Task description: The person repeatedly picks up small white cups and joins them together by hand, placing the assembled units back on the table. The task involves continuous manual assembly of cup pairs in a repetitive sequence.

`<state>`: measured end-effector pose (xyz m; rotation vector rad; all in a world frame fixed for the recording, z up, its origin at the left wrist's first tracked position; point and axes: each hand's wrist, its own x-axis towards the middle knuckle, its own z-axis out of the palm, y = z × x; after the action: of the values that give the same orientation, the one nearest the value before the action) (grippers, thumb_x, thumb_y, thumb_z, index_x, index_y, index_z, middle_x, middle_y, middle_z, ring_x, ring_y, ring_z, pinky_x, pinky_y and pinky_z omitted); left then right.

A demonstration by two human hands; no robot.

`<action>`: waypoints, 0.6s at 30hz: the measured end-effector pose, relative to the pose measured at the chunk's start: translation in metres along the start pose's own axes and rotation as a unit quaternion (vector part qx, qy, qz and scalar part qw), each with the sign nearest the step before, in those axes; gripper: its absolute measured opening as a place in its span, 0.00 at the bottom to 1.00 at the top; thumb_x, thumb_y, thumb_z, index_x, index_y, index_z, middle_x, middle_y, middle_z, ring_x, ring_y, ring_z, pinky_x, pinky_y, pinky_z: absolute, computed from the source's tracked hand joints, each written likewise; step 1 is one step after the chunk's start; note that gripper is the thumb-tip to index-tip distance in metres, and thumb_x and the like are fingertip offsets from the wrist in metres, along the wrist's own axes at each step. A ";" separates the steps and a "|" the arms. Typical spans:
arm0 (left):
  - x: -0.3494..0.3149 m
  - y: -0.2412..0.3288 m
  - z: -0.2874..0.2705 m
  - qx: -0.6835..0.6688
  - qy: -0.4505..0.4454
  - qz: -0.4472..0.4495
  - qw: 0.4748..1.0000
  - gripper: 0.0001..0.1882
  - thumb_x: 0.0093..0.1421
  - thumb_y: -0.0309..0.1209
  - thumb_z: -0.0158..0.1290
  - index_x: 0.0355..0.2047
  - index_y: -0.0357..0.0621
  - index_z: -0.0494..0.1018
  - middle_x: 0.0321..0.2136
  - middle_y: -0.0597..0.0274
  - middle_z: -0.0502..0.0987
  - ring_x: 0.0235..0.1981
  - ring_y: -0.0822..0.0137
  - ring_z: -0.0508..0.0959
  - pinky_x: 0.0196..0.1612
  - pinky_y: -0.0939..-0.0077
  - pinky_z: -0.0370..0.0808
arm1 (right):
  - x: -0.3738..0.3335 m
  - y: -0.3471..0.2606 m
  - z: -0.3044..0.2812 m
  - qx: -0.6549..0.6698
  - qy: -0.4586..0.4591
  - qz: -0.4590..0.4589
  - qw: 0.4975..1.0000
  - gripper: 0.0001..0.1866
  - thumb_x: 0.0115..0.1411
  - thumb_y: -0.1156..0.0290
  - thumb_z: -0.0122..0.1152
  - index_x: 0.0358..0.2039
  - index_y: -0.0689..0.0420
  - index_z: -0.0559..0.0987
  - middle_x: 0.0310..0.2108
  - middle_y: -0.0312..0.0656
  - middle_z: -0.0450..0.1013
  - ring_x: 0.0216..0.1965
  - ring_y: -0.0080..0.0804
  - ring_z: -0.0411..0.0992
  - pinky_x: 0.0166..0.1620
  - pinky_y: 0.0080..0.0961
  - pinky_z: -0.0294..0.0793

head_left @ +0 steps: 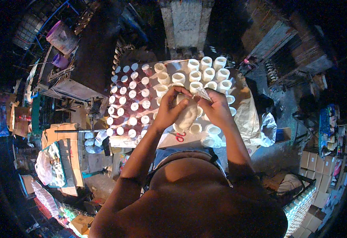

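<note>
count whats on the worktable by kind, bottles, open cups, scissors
White-capped bottles: about 26
Open white cups: about 19, some hidden behind the hands
Red-handled scissors: 1
Total: about 46

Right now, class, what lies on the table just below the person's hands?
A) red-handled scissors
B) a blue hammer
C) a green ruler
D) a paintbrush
A: the red-handled scissors lie on the pale table covering, just below the left hand and right hand.

White jars [207,74] and white-capped dark red bottles [132,95] stand in rows beside red-handled scissors [179,137].
</note>
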<state>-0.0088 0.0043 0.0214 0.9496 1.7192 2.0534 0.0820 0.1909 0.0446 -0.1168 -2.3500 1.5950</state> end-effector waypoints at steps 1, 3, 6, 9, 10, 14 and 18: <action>0.000 0.000 -0.001 -0.038 -0.002 -0.011 0.999 0.20 0.65 0.33 0.62 0.52 0.34 0.72 0.47 0.58 0.78 0.49 0.68 0.77 0.55 0.71 0.73 | 0.001 -0.003 -0.001 0.042 -0.012 0.051 0.998 0.14 0.65 0.66 0.68 0.43 0.65 0.81 0.33 0.49 0.82 0.32 0.37 0.80 0.36 0.33 0.78; 0.002 0.002 -0.003 -0.113 -0.007 -0.033 0.993 0.28 0.62 0.37 0.66 0.56 0.33 0.71 0.50 0.56 0.78 0.52 0.66 0.77 0.57 0.70 0.73 | 0.004 -0.005 -0.006 0.048 -0.018 0.036 0.998 0.14 0.65 0.66 0.67 0.43 0.65 0.82 0.33 0.49 0.82 0.31 0.35 0.80 0.36 0.32 0.78; -0.004 0.014 -0.006 -0.120 -0.045 -0.093 0.987 0.37 0.56 0.39 0.71 0.60 0.33 0.69 0.53 0.55 0.77 0.55 0.66 0.77 0.59 0.70 0.72 | 0.006 -0.015 -0.013 -0.015 -0.008 0.037 0.999 0.14 0.65 0.65 0.67 0.43 0.64 0.82 0.34 0.51 0.82 0.32 0.41 0.81 0.36 0.34 0.78; -0.004 0.031 0.000 -0.066 -0.051 -0.099 0.992 0.37 0.52 0.34 0.73 0.59 0.34 0.71 0.53 0.56 0.79 0.53 0.67 0.78 0.59 0.70 0.73 | 0.005 -0.022 -0.017 -0.039 0.005 -0.003 0.999 0.16 0.65 0.62 0.67 0.43 0.63 0.81 0.34 0.54 0.81 0.33 0.48 0.82 0.36 0.38 0.78; -0.004 0.032 0.000 -0.035 -0.048 -0.097 0.994 0.35 0.52 0.32 0.73 0.58 0.35 0.72 0.51 0.56 0.80 0.52 0.67 0.78 0.58 0.70 0.73 | 0.005 -0.031 -0.022 -0.061 -0.009 -0.019 0.998 0.17 0.65 0.61 0.67 0.43 0.63 0.80 0.34 0.54 0.81 0.34 0.50 0.82 0.36 0.40 0.78; -0.006 0.033 0.001 0.018 -0.031 -0.096 0.995 0.29 0.51 0.27 0.73 0.53 0.35 0.77 0.46 0.57 0.83 0.49 0.68 0.80 0.56 0.70 0.75 | 0.001 -0.061 -0.032 -0.126 -0.044 -0.030 0.991 0.14 0.65 0.71 0.67 0.48 0.65 0.79 0.38 0.46 0.82 0.37 0.30 0.81 0.39 0.29 0.79; 0.000 0.038 0.004 0.062 -0.034 -0.064 0.995 0.26 0.50 0.26 0.73 0.50 0.36 0.79 0.44 0.56 0.84 0.47 0.66 0.81 0.52 0.69 0.77 | -0.001 -0.061 -0.033 -0.102 -0.031 -0.017 0.994 0.12 0.63 0.72 0.69 0.45 0.64 0.81 0.37 0.45 0.82 0.36 0.29 0.81 0.38 0.28 0.79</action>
<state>0.0011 -0.0018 0.0582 0.9088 1.8397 1.8320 0.0985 0.1968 0.1118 -0.0718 -2.5442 1.3591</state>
